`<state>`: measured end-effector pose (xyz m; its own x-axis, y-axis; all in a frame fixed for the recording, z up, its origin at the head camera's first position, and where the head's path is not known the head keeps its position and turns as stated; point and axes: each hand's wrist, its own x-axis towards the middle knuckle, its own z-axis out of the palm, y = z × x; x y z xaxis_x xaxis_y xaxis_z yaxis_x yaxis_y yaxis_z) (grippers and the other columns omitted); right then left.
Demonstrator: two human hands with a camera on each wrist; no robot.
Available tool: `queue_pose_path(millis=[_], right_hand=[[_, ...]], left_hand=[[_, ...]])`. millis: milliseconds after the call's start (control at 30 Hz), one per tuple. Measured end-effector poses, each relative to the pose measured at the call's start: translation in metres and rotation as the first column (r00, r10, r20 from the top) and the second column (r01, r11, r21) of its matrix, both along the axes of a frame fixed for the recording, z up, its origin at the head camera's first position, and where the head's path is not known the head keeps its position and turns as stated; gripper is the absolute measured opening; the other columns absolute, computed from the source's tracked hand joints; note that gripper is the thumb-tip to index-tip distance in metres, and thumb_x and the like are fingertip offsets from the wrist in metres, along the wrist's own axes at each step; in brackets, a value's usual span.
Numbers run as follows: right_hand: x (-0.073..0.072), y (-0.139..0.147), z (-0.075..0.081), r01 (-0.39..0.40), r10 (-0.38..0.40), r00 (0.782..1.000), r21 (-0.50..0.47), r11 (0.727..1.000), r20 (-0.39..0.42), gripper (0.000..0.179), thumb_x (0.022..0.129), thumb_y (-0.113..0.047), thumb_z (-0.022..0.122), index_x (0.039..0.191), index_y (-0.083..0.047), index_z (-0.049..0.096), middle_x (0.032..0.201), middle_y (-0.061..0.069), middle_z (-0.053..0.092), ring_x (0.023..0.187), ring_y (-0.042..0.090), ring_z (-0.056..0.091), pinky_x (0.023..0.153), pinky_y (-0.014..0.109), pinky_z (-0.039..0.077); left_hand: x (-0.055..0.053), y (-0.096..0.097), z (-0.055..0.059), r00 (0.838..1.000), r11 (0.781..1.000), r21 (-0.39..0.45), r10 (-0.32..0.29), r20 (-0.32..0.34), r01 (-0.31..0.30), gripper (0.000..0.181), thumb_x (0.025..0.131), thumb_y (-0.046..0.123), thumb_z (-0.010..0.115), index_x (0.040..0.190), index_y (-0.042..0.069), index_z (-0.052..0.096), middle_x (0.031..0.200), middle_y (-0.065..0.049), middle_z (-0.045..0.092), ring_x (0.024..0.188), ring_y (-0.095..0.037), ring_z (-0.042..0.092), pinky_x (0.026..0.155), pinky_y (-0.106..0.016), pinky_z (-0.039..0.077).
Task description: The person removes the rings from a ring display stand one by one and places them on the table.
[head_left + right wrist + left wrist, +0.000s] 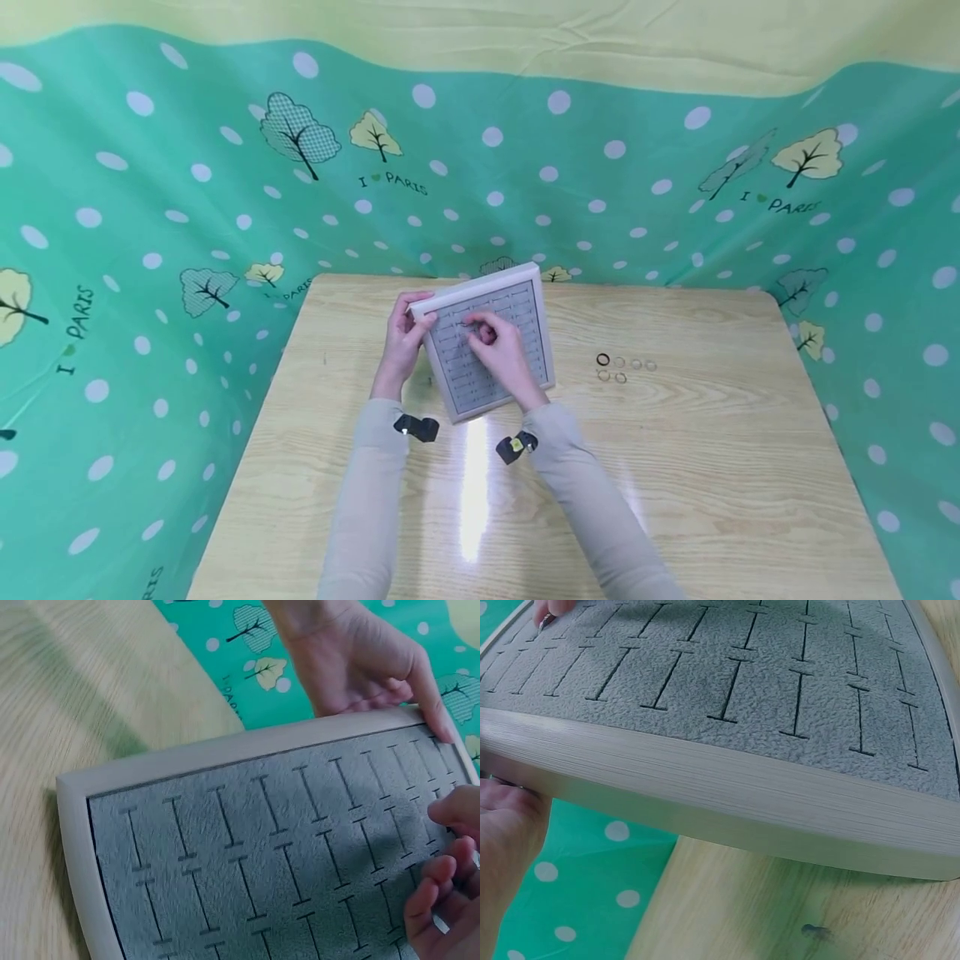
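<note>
My left hand (401,340) grips the upper left corner of a ring display tray (473,288), thumb over the rim and fingers at its side. The tray has a pale frame and a grey felt pad (202,859) cut with rows of I-shaped slots. It is tilted up off the table. Over the upper left slots, my right hand (501,354) pinches a small silvery ring (544,624) between thumb and fingertip, at the pad's surface. Most of that ring is hidden by the fingers. In the right wrist view, the left hand (352,664) holds the tray's far corner.
Several rings lie on the wooden table (720,467) right of the tray: one black ring (603,354) and thin metallic ones, such as a ring (650,370) at the row's end. A green dotted curtain (525,217) hangs behind and beside the table.
</note>
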<state>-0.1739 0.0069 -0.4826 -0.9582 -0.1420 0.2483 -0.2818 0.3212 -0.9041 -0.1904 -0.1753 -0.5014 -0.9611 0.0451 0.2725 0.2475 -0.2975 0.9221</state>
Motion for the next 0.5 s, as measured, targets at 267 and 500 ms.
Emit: queue_pose_path(millis=[267,500], right_hand=[[-0.002,-0.004,-0.002,0.058,-0.058,0.998,0.020,0.998,-0.007,0.010,0.084,-0.003,0.071,0.093,-0.006,0.068,0.067,-0.002,0.050,0.060,0.010,0.044,0.052,0.019,0.036],[-0.002,0.002,-0.012,-0.020,0.020,0.993,0.004,1.000,-0.119,0.010,0.082,0.005,0.069,0.088,-0.003,0.065,0.073,0.003,0.056,0.064,0.012,0.049,0.055,0.020,0.042]], left_hand=[[0.000,-0.001,-0.001,1.000,1.000,-0.003,0.003,0.019,-0.003,0.032,0.091,-0.009,0.053,0.121,-0.007,0.041,0.110,-0.004,0.061,0.091,-0.018,0.063,0.074,-0.032,0.057],[0.000,0.000,-0.001,1.000,1.000,-0.002,0.007,0.016,-0.007,0.030,0.092,-0.008,0.053,0.120,-0.004,0.045,0.112,-0.005,0.059,0.092,-0.018,0.062,0.076,-0.031,0.056]])
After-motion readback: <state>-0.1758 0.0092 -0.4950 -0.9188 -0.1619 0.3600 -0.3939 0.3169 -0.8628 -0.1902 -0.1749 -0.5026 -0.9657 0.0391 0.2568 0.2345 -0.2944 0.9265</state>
